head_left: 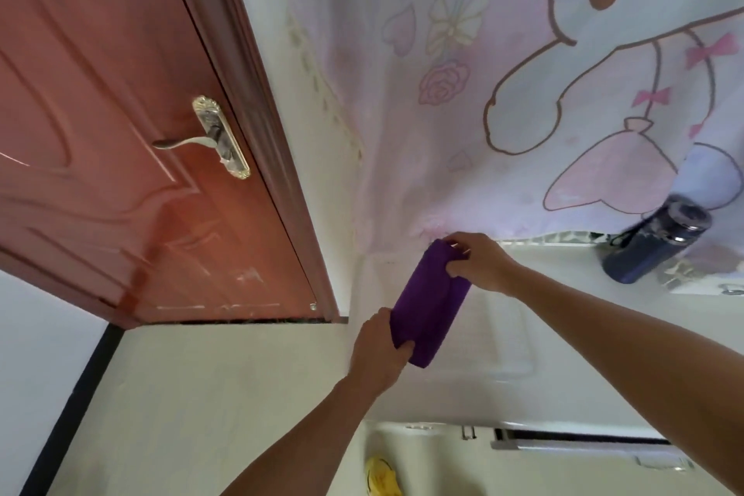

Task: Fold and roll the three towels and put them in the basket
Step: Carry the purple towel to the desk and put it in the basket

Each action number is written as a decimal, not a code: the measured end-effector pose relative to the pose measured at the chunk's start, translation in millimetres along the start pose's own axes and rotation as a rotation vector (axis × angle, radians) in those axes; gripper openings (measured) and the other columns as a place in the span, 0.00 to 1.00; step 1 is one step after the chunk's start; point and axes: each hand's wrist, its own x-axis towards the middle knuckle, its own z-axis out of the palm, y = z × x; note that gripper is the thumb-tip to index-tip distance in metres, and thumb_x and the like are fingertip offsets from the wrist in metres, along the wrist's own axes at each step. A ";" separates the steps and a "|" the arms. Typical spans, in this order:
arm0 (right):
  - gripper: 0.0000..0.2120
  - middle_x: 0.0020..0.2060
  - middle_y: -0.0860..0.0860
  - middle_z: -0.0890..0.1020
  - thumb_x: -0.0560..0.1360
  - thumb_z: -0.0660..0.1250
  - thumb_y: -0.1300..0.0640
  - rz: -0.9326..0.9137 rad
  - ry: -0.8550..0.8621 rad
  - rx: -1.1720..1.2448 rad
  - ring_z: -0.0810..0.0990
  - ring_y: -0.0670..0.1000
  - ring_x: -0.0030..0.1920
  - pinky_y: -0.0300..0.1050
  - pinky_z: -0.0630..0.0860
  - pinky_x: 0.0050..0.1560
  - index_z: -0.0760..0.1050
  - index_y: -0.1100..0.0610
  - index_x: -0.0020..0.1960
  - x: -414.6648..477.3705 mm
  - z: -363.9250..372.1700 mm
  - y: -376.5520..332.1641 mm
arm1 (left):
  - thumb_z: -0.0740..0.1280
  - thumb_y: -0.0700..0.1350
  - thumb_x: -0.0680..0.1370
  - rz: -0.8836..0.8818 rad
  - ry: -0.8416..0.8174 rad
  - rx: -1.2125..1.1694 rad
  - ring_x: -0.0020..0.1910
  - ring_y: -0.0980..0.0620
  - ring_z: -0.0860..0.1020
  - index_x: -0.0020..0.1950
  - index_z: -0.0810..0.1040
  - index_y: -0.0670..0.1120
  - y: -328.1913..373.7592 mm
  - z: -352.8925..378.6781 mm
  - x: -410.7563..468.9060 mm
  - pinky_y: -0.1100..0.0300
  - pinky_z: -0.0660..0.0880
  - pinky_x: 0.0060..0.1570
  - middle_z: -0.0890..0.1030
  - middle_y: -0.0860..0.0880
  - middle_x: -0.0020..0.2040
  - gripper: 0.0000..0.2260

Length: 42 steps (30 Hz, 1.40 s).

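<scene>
Left hand [378,350] and right hand [481,262] grip opposite ends of the rolled purple towel [430,306], presumably to stop it unrolling.

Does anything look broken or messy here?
Yes: the red-brown door has pale scuffs and scratches near its bottom edge, like worn paint. The rolled purple towel looks neat.

Both hands hold a folded purple towel [430,304] above a white surface [563,274]: the left hand [378,350] grips its near end, the right hand [481,262] pinches its far end. A dark bottle [656,240] lies tilted near a cartoon-printed curtain [523,52]; a red door [120,133] stands left.
</scene>
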 end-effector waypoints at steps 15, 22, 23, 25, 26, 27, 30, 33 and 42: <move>0.22 0.59 0.52 0.79 0.72 0.63 0.63 0.061 -0.337 -0.299 0.77 0.53 0.55 0.47 0.75 0.55 0.76 0.52 0.64 93.5 94.0 18.7 | 0.61 0.42 0.79 -0.148 -0.154 0.378 0.61 0.46 0.70 0.75 0.56 0.47 -28.2 33.3 9.0 0.54 0.72 0.59 0.66 0.45 0.67 0.26; 0.19 0.60 0.50 0.79 0.77 0.62 0.54 -0.083 -0.209 -0.586 0.77 0.55 0.58 0.51 0.75 0.55 0.71 0.48 0.68 84.1 119.4 31.3 | 0.49 0.54 0.82 0.028 -0.383 0.632 0.57 0.44 0.70 0.59 0.75 0.45 -36.1 31.4 -4.3 0.49 0.65 0.58 0.71 0.44 0.61 0.20; 0.18 0.59 0.49 0.79 0.78 0.62 0.51 -0.133 -0.189 -0.692 0.78 0.54 0.57 0.50 0.75 0.52 0.69 0.48 0.68 82.6 120.2 31.6 | 0.49 0.55 0.81 0.023 -0.395 0.638 0.57 0.44 0.70 0.60 0.75 0.45 -36.2 31.3 -3.4 0.49 0.65 0.58 0.71 0.44 0.61 0.21; 0.19 0.59 0.49 0.78 0.78 0.62 0.49 -0.260 -0.114 -0.824 0.76 0.54 0.57 0.49 0.74 0.47 0.68 0.49 0.68 79.5 119.0 32.1 | 0.49 0.56 0.81 0.029 -0.405 0.641 0.60 0.44 0.69 0.65 0.71 0.46 -36.7 32.0 -2.0 0.49 0.65 0.59 0.70 0.44 0.64 0.21; 0.19 0.60 0.50 0.76 0.78 0.63 0.51 -0.336 -0.071 -0.858 0.75 0.54 0.58 0.49 0.74 0.46 0.67 0.49 0.68 77.0 117.3 32.4 | 0.49 0.57 0.81 0.032 -0.414 0.643 0.61 0.43 0.69 0.69 0.68 0.48 -37.1 32.9 -1.6 0.48 0.65 0.61 0.69 0.44 0.65 0.22; 0.20 0.61 0.51 0.75 0.77 0.64 0.53 -0.412 -0.035 -0.875 0.73 0.54 0.59 0.48 0.75 0.47 0.68 0.50 0.68 74.2 115.3 32.9 | 0.49 0.58 0.81 0.032 -0.423 0.646 0.63 0.43 0.68 0.71 0.65 0.49 -37.2 33.9 -1.3 0.48 0.65 0.62 0.68 0.44 0.67 0.23; 0.24 0.64 0.53 0.72 0.75 0.65 0.61 -0.571 -0.100 -0.877 0.70 0.56 0.62 0.50 0.73 0.56 0.67 0.50 0.70 68.7 111.4 36.6 | 0.47 0.60 0.81 0.050 -0.442 0.703 0.66 0.42 0.66 0.73 0.63 0.51 -37.9 36.8 1.2 0.47 0.63 0.64 0.65 0.43 0.69 0.24; 0.30 0.70 0.54 0.64 0.76 0.63 0.63 -0.418 -0.331 -0.906 0.65 0.56 0.68 0.51 0.70 0.63 0.61 0.48 0.75 67.4 113.4 43.6 | 0.45 0.60 0.81 0.078 -0.454 0.740 0.65 0.42 0.65 0.70 0.66 0.51 -40.5 38.3 2.7 0.46 0.63 0.63 0.66 0.42 0.69 0.24; 0.32 0.70 0.53 0.63 0.76 0.62 0.63 -0.277 -0.454 -0.906 0.65 0.57 0.67 0.52 0.73 0.60 0.59 0.43 0.75 72.9 114.8 45.3 | 0.47 0.60 0.81 0.133 -0.453 0.734 0.63 0.42 0.67 0.68 0.69 0.50 -46.0 35.2 1.5 0.47 0.64 0.62 0.68 0.43 0.66 0.23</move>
